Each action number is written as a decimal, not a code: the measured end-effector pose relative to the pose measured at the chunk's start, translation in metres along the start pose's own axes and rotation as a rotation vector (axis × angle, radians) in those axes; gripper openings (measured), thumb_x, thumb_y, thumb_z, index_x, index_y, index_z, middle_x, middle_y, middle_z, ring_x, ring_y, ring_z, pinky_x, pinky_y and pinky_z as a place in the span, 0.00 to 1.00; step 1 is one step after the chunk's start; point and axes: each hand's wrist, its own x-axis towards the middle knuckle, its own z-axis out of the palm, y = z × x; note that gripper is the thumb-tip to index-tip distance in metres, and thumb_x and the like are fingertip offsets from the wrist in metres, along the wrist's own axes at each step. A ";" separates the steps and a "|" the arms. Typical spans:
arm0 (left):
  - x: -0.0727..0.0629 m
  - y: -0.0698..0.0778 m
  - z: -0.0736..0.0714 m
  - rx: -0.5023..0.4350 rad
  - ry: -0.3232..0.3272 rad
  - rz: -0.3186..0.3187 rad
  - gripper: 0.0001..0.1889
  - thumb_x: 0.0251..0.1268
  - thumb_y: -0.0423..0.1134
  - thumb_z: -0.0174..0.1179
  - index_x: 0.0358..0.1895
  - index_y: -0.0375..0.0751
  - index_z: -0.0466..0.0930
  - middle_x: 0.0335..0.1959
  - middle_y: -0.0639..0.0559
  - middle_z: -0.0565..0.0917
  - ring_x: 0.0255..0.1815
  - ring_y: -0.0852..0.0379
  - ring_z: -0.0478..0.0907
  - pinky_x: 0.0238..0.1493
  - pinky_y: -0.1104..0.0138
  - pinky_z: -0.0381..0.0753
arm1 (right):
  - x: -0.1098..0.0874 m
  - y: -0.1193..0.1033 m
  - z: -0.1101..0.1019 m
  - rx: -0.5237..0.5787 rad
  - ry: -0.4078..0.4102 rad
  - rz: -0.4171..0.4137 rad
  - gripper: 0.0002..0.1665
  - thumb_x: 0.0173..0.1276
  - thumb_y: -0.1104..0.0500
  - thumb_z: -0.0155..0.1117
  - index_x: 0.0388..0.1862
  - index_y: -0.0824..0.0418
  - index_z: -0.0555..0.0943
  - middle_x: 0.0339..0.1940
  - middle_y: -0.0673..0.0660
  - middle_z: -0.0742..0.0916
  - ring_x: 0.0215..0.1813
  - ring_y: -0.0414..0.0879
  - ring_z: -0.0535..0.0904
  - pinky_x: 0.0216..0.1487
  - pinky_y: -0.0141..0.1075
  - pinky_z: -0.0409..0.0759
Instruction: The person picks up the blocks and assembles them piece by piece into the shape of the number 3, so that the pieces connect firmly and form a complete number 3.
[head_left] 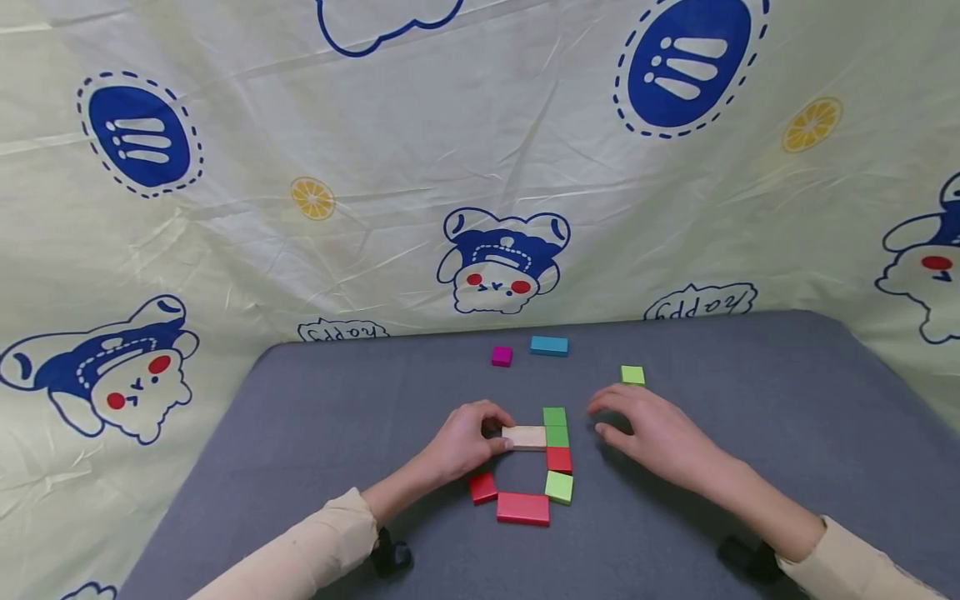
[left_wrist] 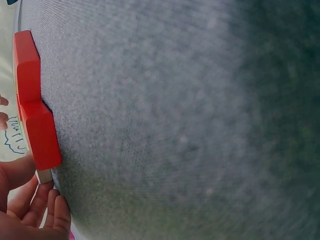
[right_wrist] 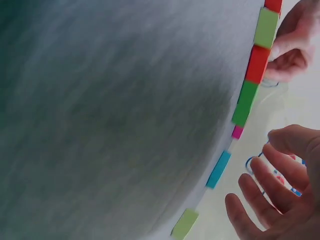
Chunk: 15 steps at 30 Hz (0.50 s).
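Note:
My left hand (head_left: 461,442) pinches the left end of a plain wooden block (head_left: 527,438) between thumb and fingers. The block's right end meets two dark green blocks (head_left: 556,427). Below them a red block (head_left: 558,460) and a light green block (head_left: 559,487) continue the column. A longer red block (head_left: 522,508) and a tilted small red block (head_left: 483,488) lie along the near side, forming a ring of blocks with the wooden one. To the right, my right hand (head_left: 660,429) hovers with loosely bent fingers, holding nothing; the right wrist view shows its fingers (right_wrist: 272,187) spread.
Just beyond my right hand lies another light green block (head_left: 632,374). Farther back are a magenta block (head_left: 502,357) and a blue block (head_left: 549,346). They rest on a dark grey table (head_left: 337,400), with a printed curtain (head_left: 375,250) hanging behind its far edge.

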 end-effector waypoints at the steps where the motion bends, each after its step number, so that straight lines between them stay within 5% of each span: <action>1: 0.000 0.000 0.000 0.001 0.000 0.005 0.11 0.62 0.34 0.68 0.47 0.44 0.85 0.42 0.55 0.80 0.42 0.57 0.74 0.44 0.67 0.76 | -0.001 0.003 -0.001 0.001 0.018 -0.005 0.16 0.61 0.62 0.72 0.49 0.56 0.84 0.52 0.53 0.83 0.56 0.53 0.77 0.54 0.54 0.76; 9: 0.000 0.000 0.001 0.000 0.001 0.022 0.10 0.62 0.34 0.67 0.47 0.43 0.85 0.42 0.54 0.80 0.42 0.56 0.74 0.45 0.66 0.76 | -0.001 0.025 -0.012 -0.009 0.119 -0.015 0.14 0.64 0.62 0.70 0.49 0.58 0.84 0.52 0.56 0.83 0.58 0.55 0.75 0.55 0.56 0.73; 15: -0.001 -0.001 0.000 -0.012 0.007 0.017 0.11 0.62 0.34 0.67 0.47 0.43 0.85 0.42 0.54 0.80 0.42 0.57 0.74 0.44 0.66 0.76 | 0.005 0.040 -0.017 -0.007 0.074 -0.012 0.17 0.66 0.61 0.68 0.54 0.61 0.82 0.57 0.60 0.81 0.59 0.57 0.74 0.55 0.57 0.72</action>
